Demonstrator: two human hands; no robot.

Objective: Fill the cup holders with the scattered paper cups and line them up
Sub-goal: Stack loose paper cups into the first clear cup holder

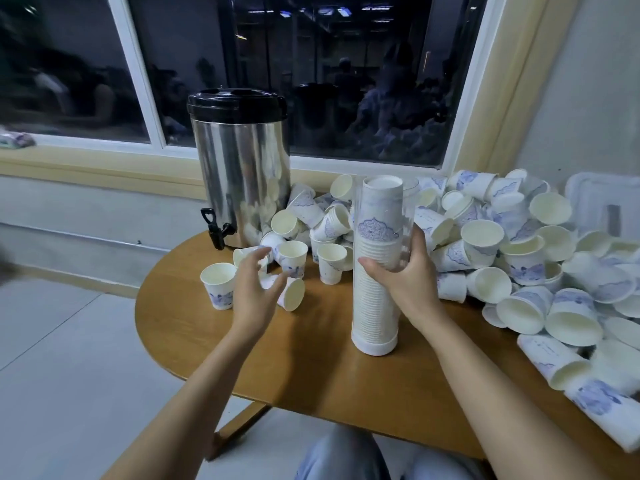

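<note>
So, head view: we looked down on a round wooden table (311, 368) set beside a dark window.
Cup holder: the cup holder (381, 209), a tall clear tube on a white base, stood upright near the table's front edge, with a stack (372, 306) of nested paper cups reaching nearly to its top.
Right hand: our right hand (405, 278) gripped the cup holder at mid-height, fingers curled round the tube.
Left hand: our left hand (254, 289) hovered open with fingers spread, holding nothing, just above a tipped cup (292, 294) lying on its side.
Loose cups: a few stood upright near the left hand, and a big heap (519, 258) covered the table's right side.
Urn: a steel urn (242, 168) with a black lid stood at the back.
</note>
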